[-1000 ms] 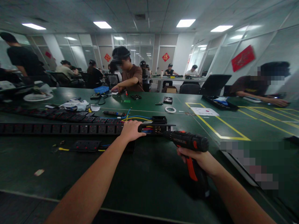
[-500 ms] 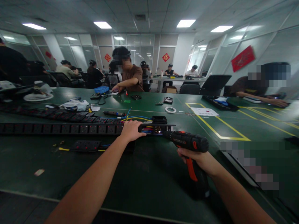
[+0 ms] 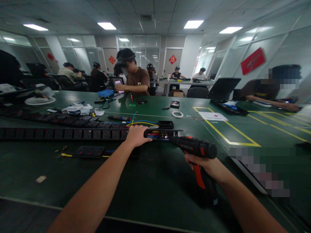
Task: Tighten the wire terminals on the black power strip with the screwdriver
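A long black power strip (image 3: 80, 134) with a row of sockets lies across the green table. My left hand (image 3: 137, 136) is closed round its right part, thumb toward me. Beyond that hand the strip's end is uncovered, and coloured wires (image 3: 154, 135) show inside. My right hand (image 3: 206, 164) grips a black and orange cordless drill (image 3: 194, 147) by its handle. The drill's nose points left and meets the strip's uncovered end; its bit tip is too small to make out. Just behind that end sits a small black open box (image 3: 166, 124).
A second socket strip (image 3: 73, 121) and a dark pen-shaped tool (image 3: 119, 118) lie behind. Nearer me is a short socket block (image 3: 91, 151) with yellow wire. A white tape ring (image 3: 177, 114) and a paper sheet (image 3: 213, 116) lie farther off. A co-worker (image 3: 136, 76) sits opposite.
Both my hands, the drill and the power strip look unmoved. The co-worker opposite has lifted a phone from the table and holds it upright. A person at far left has shifted.
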The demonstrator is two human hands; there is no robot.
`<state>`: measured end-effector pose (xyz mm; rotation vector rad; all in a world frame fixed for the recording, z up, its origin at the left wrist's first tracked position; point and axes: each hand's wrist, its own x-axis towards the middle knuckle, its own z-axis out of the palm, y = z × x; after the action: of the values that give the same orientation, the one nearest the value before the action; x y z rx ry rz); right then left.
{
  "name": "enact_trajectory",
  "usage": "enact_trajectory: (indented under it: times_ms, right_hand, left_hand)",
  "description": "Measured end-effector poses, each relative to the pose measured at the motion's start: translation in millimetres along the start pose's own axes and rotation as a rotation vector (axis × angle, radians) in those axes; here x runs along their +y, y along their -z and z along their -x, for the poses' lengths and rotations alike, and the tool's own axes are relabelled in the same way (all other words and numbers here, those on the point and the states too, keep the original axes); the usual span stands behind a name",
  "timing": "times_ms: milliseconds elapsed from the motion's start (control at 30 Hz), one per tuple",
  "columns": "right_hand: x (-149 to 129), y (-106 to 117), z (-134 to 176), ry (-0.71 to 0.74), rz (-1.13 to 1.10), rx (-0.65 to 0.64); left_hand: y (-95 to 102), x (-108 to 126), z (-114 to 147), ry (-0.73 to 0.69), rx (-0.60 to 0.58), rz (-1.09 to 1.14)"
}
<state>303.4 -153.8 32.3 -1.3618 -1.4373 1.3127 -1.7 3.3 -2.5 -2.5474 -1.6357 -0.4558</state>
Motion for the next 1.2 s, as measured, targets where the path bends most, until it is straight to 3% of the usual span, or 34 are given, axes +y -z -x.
enact_trajectory:
  times_ms: [1200]
  right_hand:
    - [5.8,3.3,-2.8,0.033,-0.032,-0.015]
  left_hand:
    - [1.4,1.1,0.9,0.003,-0.009,-0.015]
